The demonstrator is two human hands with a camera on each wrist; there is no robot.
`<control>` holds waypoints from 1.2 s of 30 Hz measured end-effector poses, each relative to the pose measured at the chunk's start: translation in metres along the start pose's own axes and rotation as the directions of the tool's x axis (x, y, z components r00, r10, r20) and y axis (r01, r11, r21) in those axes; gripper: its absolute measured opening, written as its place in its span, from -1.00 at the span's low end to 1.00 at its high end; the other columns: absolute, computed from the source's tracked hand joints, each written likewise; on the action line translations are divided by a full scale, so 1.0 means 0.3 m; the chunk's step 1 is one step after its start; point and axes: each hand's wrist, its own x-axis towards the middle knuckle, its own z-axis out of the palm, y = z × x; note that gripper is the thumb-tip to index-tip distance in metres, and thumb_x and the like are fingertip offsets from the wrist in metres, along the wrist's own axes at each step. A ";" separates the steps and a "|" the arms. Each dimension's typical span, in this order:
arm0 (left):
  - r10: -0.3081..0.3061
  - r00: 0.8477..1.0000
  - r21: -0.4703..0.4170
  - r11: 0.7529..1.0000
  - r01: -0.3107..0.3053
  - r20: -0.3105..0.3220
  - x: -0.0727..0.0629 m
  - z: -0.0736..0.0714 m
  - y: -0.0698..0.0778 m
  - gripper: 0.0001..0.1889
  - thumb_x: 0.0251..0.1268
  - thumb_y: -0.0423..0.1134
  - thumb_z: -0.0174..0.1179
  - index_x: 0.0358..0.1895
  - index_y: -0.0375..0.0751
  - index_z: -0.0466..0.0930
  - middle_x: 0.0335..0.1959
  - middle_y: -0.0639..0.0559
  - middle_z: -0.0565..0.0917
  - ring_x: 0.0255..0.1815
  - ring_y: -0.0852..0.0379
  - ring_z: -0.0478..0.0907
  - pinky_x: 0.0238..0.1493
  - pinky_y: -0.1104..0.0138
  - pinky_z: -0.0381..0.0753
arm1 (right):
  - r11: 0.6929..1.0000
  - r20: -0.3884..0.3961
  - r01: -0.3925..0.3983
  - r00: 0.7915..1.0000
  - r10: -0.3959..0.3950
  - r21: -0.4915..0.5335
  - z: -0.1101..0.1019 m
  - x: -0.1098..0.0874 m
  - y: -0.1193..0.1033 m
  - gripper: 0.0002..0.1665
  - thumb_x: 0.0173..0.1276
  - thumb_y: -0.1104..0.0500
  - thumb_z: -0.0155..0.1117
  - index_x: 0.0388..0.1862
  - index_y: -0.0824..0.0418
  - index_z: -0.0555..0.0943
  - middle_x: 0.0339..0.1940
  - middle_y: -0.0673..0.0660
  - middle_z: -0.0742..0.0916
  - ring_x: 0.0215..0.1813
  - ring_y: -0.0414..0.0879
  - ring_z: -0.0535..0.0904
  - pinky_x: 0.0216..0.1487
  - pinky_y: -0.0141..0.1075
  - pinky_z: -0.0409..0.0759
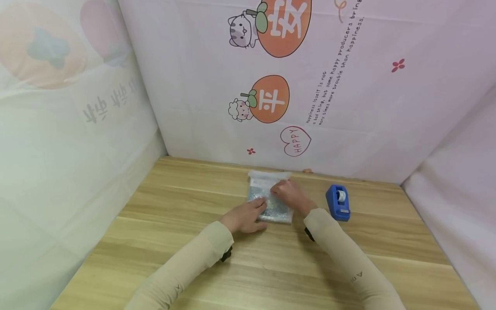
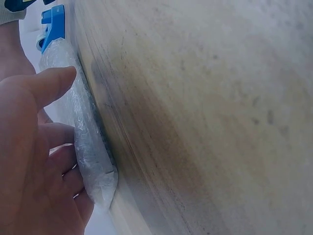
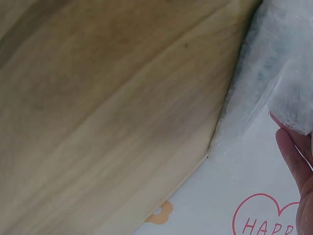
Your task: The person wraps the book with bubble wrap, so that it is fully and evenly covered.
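Observation:
A flat package in clear bubble wrap lies on the wooden table near the back wall. My left hand rests on its left side with fairly straight fingers; in the left wrist view, the left hand's thumb stands apart along the package's near edge. My right hand is over the package's upper right part with bent fingers, which pinch the bubble wrap. In the right wrist view, a fold of bubble wrap partly covers the right hand's fingers.
A blue tape dispenser with a roll of tape stands to the right of the package. The wooden table meets a printed white cloth wall behind, with cloth walls also at left and right.

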 end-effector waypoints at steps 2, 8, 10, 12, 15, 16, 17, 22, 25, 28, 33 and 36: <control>0.001 1.000 0.002 1.000 -0.001 -0.003 0.004 0.001 0.004 -0.21 0.63 0.11 0.09 0.66 -0.34 0.15 0.75 -0.20 0.11 0.77 -0.10 0.08 0.75 0.14 0.15 | 1.000 -0.006 0.011 1.000 -0.011 -0.008 0.001 -0.007 0.002 -0.78 0.46 0.35 0.35 -0.40 0.15 0.76 -0.31 0.08 0.87 -0.31 -0.07 0.78 -0.29 -0.22 0.77; 0.015 1.000 0.002 1.000 -0.015 -0.006 0.013 -0.003 0.018 -0.21 0.63 0.10 0.09 0.66 -0.37 0.15 0.75 -0.22 0.11 0.76 -0.11 0.08 0.75 0.13 0.16 | 1.000 0.005 -0.003 1.000 0.003 -0.026 -0.001 -0.028 0.004 -0.79 0.48 0.33 0.33 -0.36 0.14 0.79 -0.30 0.07 0.88 -0.33 -0.08 0.78 -0.31 -0.22 0.77; 0.020 1.000 0.000 1.000 -0.020 -0.007 0.015 -0.007 0.024 -0.21 0.62 0.09 0.10 0.65 -0.38 0.16 0.74 -0.23 0.11 0.76 -0.13 0.09 0.75 0.12 0.16 | 1.000 0.013 -0.017 1.000 0.018 -0.021 -0.002 -0.035 0.005 -0.80 0.49 0.32 0.34 -0.33 0.14 0.81 -0.28 0.07 0.88 -0.31 -0.08 0.79 -0.29 -0.22 0.78; 0.026 1.000 0.003 1.000 -0.025 -0.009 0.018 -0.008 0.028 -0.20 0.62 0.10 0.10 0.65 -0.39 0.16 0.74 -0.24 0.12 0.76 -0.14 0.09 0.75 0.12 0.16 | 1.000 0.024 -0.029 0.999 0.029 -0.012 -0.004 -0.041 0.006 -0.78 0.50 0.32 0.32 -0.34 0.13 0.81 -0.29 0.05 0.88 -0.32 -0.09 0.77 -0.29 -0.22 0.78; 0.020 1.000 0.013 1.000 -0.020 -0.010 0.026 -0.005 0.031 -0.19 0.61 0.12 0.10 0.65 -0.38 0.17 0.74 -0.22 0.12 0.76 -0.13 0.09 0.75 0.13 0.17 | 1.000 0.034 -0.031 0.999 0.031 -0.002 -0.008 -0.044 0.007 -0.77 0.49 0.32 0.33 -0.36 0.13 0.81 -0.32 0.03 0.87 -0.33 -0.11 0.76 -0.29 -0.24 0.77; 0.017 1.000 0.013 1.000 -0.017 -0.009 0.029 -0.003 0.030 -0.19 0.61 0.13 0.10 0.65 -0.37 0.16 0.74 -0.22 0.11 0.76 -0.12 0.09 0.75 0.13 0.16 | 1.000 0.035 -0.031 0.999 0.031 0.003 -0.010 -0.044 0.008 -0.76 0.48 0.33 0.33 -0.39 0.13 0.80 -0.34 0.03 0.87 -0.35 -0.13 0.75 -0.30 -0.25 0.76; 0.014 1.000 0.005 1.000 -0.014 -0.006 0.030 -0.002 0.029 -0.18 0.62 0.14 0.09 0.66 -0.36 0.15 0.75 -0.21 0.09 0.77 -0.11 0.07 0.75 0.13 0.15 | 1.000 0.038 -0.029 0.999 0.029 0.010 -0.012 -0.043 0.008 -0.73 0.48 0.35 0.32 -0.42 0.13 0.78 -0.37 0.02 0.86 -0.38 -0.16 0.72 -0.33 -0.27 0.74; 0.009 1.000 -0.106 0.994 -0.009 -0.001 0.030 0.001 0.009 -0.18 0.64 0.15 0.03 0.68 -0.33 0.08 0.77 -0.18 0.02 0.79 -0.09 0.00 0.77 0.12 0.10 | 0.999 0.062 -0.023 0.998 0.020 0.037 -0.029 -0.038 0.003 -0.73 0.45 0.37 0.34 -0.46 0.13 0.77 -0.48 0.00 0.81 -0.48 -0.25 0.58 -0.41 -0.33 0.63; 0.016 1.000 -0.206 0.978 -0.018 -0.013 0.029 0.005 -0.016 -0.20 0.66 0.14 0.01 0.68 -0.33 0.09 0.77 -0.18 0.03 0.79 -0.09 0.00 0.77 0.09 0.09 | 0.999 0.106 -0.026 0.994 0.021 0.040 -0.038 -0.031 -0.009 -0.79 0.45 0.35 0.35 -0.38 0.16 0.80 -0.47 0.01 0.81 -0.47 -0.25 0.59 -0.40 -0.33 0.63; 0.028 0.999 -0.305 0.952 -0.032 -0.018 0.023 0.003 -0.041 -0.24 0.69 0.12 -0.04 0.69 -0.30 0.08 0.77 -0.16 0.04 0.79 -0.09 0.00 0.77 0.06 0.09 | 0.998 0.173 -0.051 0.984 0.042 0.046 -0.046 -0.023 -0.024 -0.80 0.47 0.34 0.33 -0.36 0.18 0.79 -0.47 0.03 0.80 -0.46 -0.23 0.62 -0.41 -0.34 0.62; 0.049 0.997 -0.401 0.914 -0.065 -0.052 0.011 -0.001 -0.097 -0.31 0.73 0.05 -0.07 0.70 -0.24 0.11 0.74 -0.09 0.16 0.74 -0.10 0.15 0.73 0.03 0.20 | 0.990 0.313 -0.125 0.945 0.100 0.062 -0.059 -0.017 -0.059 -0.81 0.51 0.24 0.24 -0.36 0.18 0.67 -0.54 0.04 0.70 -0.51 -0.17 0.56 -0.41 -0.27 0.61; 0.051 0.997 -0.440 0.895 -0.073 -0.061 0.006 -0.012 -0.131 -0.35 0.73 0.04 -0.06 0.68 -0.19 0.18 0.71 -0.04 0.23 0.71 -0.09 0.21 0.70 0.01 0.26 | 0.986 0.375 -0.160 0.918 0.131 0.046 -0.061 -0.025 -0.082 -0.72 0.53 0.08 0.20 -0.09 0.28 0.70 -0.26 0.19 0.81 -0.27 0.00 0.75 -0.11 -0.11 0.77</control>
